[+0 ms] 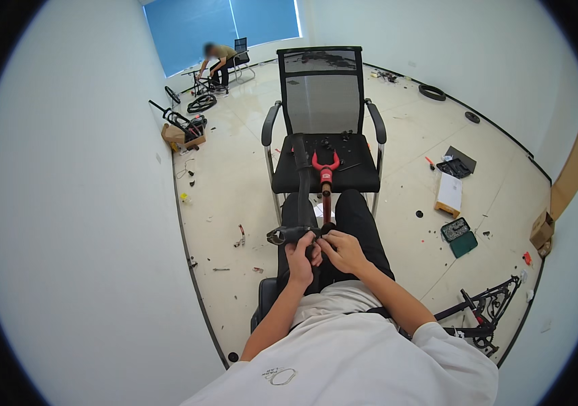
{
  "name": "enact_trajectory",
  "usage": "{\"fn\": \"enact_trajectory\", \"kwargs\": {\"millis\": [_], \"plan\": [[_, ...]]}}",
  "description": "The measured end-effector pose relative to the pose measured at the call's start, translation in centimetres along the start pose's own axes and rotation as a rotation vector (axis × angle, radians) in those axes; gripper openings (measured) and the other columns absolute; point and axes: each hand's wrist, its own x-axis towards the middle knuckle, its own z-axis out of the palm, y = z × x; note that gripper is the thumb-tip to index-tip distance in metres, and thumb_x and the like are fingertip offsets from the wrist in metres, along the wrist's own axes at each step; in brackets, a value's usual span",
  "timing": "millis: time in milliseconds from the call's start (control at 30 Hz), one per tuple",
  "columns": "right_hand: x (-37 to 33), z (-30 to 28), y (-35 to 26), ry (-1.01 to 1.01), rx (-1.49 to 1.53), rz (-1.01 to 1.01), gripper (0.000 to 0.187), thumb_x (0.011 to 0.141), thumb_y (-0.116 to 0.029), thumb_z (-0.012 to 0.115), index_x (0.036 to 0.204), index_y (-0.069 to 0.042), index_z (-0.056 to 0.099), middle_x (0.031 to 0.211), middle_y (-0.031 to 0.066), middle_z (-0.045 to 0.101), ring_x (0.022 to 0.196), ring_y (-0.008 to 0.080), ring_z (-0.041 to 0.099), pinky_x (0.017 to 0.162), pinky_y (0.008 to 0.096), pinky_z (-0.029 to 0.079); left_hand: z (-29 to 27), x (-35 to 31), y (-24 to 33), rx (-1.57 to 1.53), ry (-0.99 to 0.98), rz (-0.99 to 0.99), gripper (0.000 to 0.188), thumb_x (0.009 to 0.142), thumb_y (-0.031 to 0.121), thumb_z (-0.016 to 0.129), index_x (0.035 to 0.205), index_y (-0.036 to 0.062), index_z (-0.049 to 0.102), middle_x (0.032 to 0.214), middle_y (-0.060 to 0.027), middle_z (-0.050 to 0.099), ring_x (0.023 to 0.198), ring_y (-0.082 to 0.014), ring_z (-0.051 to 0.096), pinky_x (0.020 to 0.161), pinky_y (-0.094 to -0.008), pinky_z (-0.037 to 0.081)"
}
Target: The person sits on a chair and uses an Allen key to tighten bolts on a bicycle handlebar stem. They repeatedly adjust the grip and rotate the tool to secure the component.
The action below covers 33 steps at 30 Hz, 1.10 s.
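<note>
Near the middle of the frame, over the seated person's lap, the left hand has its fingers curled closed round a short black part with an open, silvery end pointing left. Beside it, the right hand is bunched into a pinch at the same joint; whether it grips a small piece there, I can't tell from where I stand. A long black bar runs up from that joint to the chair. Just right of the bar lies the red fork, prongs toward the chair's back and stem toward the hands; how its stem meets the black part is hidden by the fingers.

I'd judge the work to be well short of complete. The bar and fork are brought together at the lap, but the joint is being fiddled with, so I wouldn't call it settled. The dark bicycle frame lies separate on the floor at lower right, unattached. Loose black bits sit on the seat, and a green case gapes at right of centre. Whether things are going together or coming apart, one moment can't say.
</note>
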Motion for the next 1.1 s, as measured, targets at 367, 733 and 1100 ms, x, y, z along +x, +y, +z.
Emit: {"fn": "enact_trajectory", "kwargs": {"millis": [367, 733, 1100], "plan": [[-1.8, 0.2, 0.2, -0.138, 0.267, 0.130, 0.025, 0.093, -0.017, 0.048, 0.087, 0.002, 0.064, 0.073, 0.0099, 0.060, 0.059, 0.0154, 0.057, 0.056, 0.0286, 0.045, -0.1, 0.3, 0.0, 0.024, 0.004, 0.037, 0.020, 0.086, 0.019, 0.060, 0.076, 0.0014, 0.057, 0.055, -0.0037, 0.051, 0.039, -0.0114, 0.044, 0.038, -0.0247, 0.034], [-1.3, -1.0, -1.7, -0.214, 0.078, 0.049, 0.035, 0.084, -0.030, 0.065, 0.075, 0.003, 0.058, 0.063, 0.0123, 0.056, 0.053, 0.0209, 0.052, 0.051, 0.0331, 0.040, -1.3, 1.0, -2.0, 0.034, 0.098, 0.128, 0.012, 0.083, 0.017, 0.068, 0.081, 0.0058, 0.063, 0.072, 0.0012, 0.060, 0.063, -0.0061, 0.053, 0.059, -0.0217, 0.041], [-2.4, -2.3, -3.8, -0.388, 0.378, 0.298, 0.028, 0.080, -0.020, 0.071, 0.068, 0.002, 0.058, 0.056, 0.0072, 0.056, 0.047, 0.0142, 0.053, 0.046, 0.0293, 0.041, -0.5, 0.9, -2.0, 0.170, 0.043, 0.108, 0.016, 0.083, 0.018, 0.069, 0.085, 0.0031, 0.066, 0.078, 0.0001, 0.063, 0.069, -0.0071, 0.055, 0.064, -0.0225, 0.042]]}}
